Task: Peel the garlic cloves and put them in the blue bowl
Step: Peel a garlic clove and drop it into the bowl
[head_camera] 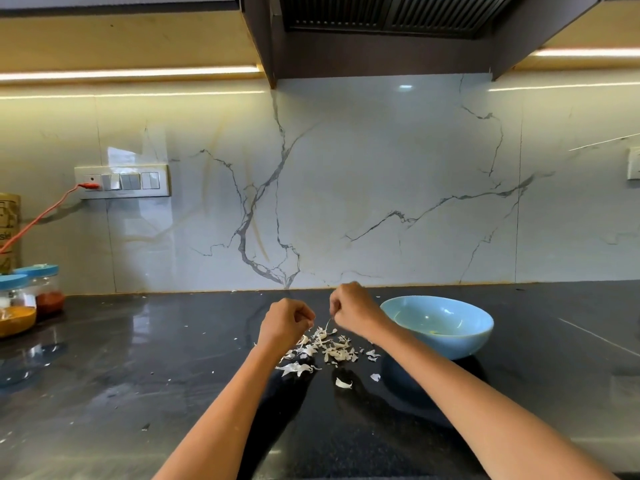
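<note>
Two grips (286,318) (351,308), one blue bowl (460,336)

Peels (320,351) left of bowl (450,341)

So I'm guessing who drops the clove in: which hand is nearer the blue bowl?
Right. The right hand hovers just beside the blue bowl's near-left rim; the left hand is farther away, beyond the right, over the garlic skins.

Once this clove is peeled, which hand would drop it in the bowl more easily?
Probably the right hand: it sits just beside the blue bowl, while the left hand is farther away.
</note>
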